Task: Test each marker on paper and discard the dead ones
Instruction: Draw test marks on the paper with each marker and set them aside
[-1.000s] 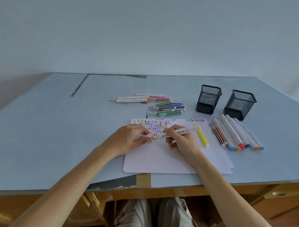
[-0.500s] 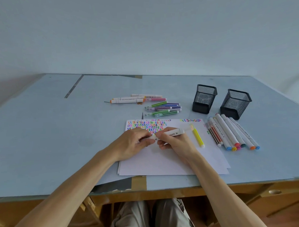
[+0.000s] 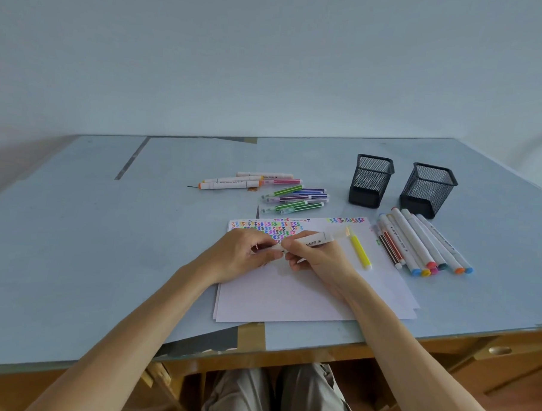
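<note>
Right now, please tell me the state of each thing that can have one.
white marker: held level by both hands
left hand: pinches its left end
right hand: grips its barrel
paper: squiggles at top, blank below
yellow highlighter: lying on paper
mesh cups: upright

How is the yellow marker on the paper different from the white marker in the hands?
The yellow marker lies untouched on the paper; the white marker is held above it by the left hand and right hand. The yellow marker looks slimmer, with a coloured barrel; the white marker carries print.
</note>
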